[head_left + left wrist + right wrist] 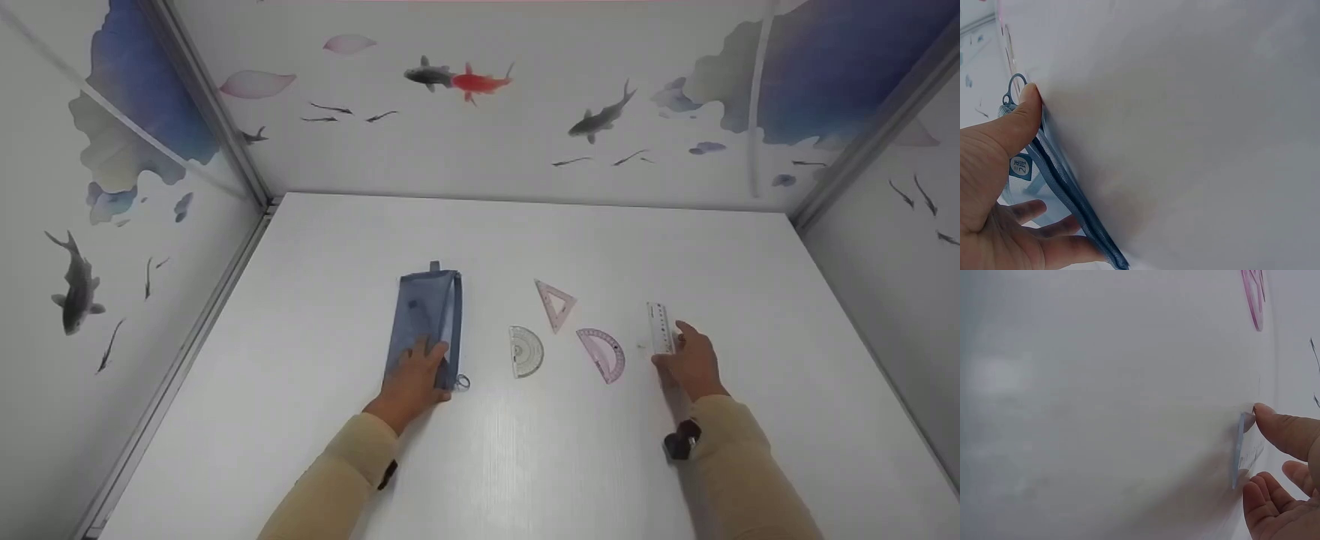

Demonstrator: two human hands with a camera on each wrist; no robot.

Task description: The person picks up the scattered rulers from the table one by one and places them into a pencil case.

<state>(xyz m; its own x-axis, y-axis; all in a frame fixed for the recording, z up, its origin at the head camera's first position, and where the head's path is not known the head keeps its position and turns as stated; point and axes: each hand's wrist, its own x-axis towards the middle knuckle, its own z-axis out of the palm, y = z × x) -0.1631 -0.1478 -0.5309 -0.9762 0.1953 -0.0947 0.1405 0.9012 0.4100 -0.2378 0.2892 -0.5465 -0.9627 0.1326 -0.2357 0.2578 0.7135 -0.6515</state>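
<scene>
A blue zip pencil pouch point(427, 304) lies flat on the white table. My left hand point(411, 379) rests on its near part, fingers spread. In the left wrist view the thumb lies by the ring-shaped zip pull point(1016, 84) and the fingertips touch the zip edge point(1067, 188). On the right, my right hand point(691, 364) holds a clear short ruler point(659, 324) at its near end, between thumb and fingers. The ruler's near edge point(1238, 453) shows bluish in the right wrist view.
Between the hands lie a pink set square point(550, 292), a clear protractor point(529, 352) and a pink protractor point(611, 358). A small faint bit point(641, 346) lies left of the ruler. White panels with painted fish point(480, 81) enclose the table at the back and sides.
</scene>
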